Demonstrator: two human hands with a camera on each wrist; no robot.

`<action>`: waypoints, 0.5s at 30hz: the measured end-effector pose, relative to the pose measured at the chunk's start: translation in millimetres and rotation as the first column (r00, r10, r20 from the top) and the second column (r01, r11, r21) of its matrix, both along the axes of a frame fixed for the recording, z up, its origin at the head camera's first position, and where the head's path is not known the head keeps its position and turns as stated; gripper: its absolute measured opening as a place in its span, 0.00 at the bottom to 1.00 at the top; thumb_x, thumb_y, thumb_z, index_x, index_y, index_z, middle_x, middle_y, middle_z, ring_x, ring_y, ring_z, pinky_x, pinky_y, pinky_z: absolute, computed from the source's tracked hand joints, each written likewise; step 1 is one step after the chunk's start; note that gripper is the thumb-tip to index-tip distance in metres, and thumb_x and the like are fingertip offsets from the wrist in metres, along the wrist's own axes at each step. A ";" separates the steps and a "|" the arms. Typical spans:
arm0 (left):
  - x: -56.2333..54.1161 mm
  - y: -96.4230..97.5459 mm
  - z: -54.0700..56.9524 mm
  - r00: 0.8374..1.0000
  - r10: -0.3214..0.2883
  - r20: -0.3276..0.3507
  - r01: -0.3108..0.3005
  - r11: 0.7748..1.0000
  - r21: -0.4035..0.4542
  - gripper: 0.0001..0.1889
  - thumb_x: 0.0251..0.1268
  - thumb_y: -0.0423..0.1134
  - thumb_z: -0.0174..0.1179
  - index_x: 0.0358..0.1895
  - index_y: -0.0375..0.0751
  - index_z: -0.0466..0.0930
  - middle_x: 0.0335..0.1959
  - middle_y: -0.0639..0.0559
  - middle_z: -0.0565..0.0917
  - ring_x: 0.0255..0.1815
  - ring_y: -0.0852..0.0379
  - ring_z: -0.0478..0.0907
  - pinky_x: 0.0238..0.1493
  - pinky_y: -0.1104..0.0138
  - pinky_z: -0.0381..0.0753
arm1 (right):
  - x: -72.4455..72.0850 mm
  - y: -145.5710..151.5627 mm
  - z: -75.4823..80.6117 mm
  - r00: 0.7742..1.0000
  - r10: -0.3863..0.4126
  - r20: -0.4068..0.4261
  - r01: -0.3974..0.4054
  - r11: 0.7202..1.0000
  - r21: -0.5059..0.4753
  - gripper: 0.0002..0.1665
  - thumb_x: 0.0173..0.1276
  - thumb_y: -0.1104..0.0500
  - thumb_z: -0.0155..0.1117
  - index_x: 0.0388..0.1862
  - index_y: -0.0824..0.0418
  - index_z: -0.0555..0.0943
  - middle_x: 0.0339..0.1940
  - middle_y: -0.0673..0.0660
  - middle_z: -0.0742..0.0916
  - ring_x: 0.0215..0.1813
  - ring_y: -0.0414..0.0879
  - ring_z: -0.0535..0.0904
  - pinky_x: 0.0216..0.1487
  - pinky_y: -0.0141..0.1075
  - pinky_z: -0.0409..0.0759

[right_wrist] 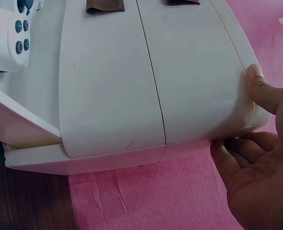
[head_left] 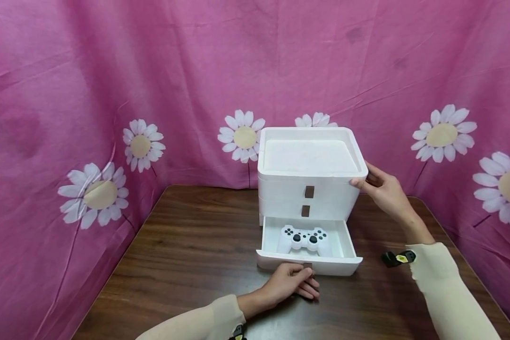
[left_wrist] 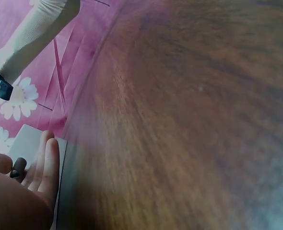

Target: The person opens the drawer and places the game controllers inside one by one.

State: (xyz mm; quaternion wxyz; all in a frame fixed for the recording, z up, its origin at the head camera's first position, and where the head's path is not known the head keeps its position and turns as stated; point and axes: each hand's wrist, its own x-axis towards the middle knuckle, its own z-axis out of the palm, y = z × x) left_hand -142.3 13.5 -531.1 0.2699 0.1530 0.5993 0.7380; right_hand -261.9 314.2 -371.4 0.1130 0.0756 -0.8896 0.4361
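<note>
A white desktop drawer cabinet (head_left: 289, 196) stands on the table, its bottom drawer (head_left: 344, 243) pulled out toward me. Inside that drawer lies a white game controller (head_left: 304, 238) with black thumbsticks. My left hand (head_left: 286, 283) is at the drawer's front, where thumb and index finger pinch the brown pull tab (left_wrist: 18, 167); the other fingers extend loosely. Higher up, my right hand (head_left: 384, 191) grips the cabinet's upper right front corner. Its thumb (right_wrist: 259, 86) presses the front face while the fingers lie along the side.
Two upper drawers with brown tabs (head_left: 309, 191) are closed. A shallow recessed tray (head_left: 310, 156) forms the cabinet's top. Brown wooden table (head_left: 187, 255) extends left of it. A pink curtain (head_left: 195, 71) with daisies hangs behind and at both sides.
</note>
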 end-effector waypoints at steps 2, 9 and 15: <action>-1.0 1.0 -1.0 1.000 0.015 -0.009 -0.015 1.000 -0.002 0.21 0.86 0.39 0.53 0.55 0.15 0.79 0.48 0.18 0.86 0.51 0.20 0.85 0.44 0.60 0.92 | 0.1 0.7 -1.1 1.000 -0.001 0.000 0.001 1.000 0.000 0.48 0.76 0.43 0.70 0.87 0.49 0.60 0.75 0.70 0.78 0.71 0.56 0.80 0.46 0.13 0.76; -2.5 4.7 -3.2 0.998 0.061 -0.034 -0.061 0.998 0.010 0.19 0.84 0.36 0.55 0.53 0.14 0.81 0.45 0.17 0.86 0.49 0.16 0.83 0.45 0.56 0.92 | 1.1 1.6 -3.3 1.000 -0.007 -0.003 0.007 1.000 -0.023 0.47 0.75 0.43 0.70 0.87 0.47 0.61 0.76 0.67 0.78 0.68 0.40 0.80 0.47 0.13 0.78; -3.9 5.3 -3.1 0.994 0.084 -0.070 -0.083 0.996 0.009 0.18 0.83 0.34 0.55 0.53 0.15 0.83 0.45 0.19 0.87 0.47 0.21 0.87 0.44 0.58 0.92 | -0.1 1.0 -3.9 1.000 0.002 -0.012 -0.002 1.000 -0.020 0.47 0.76 0.44 0.70 0.87 0.49 0.60 0.77 0.68 0.77 0.74 0.62 0.77 0.47 0.13 0.77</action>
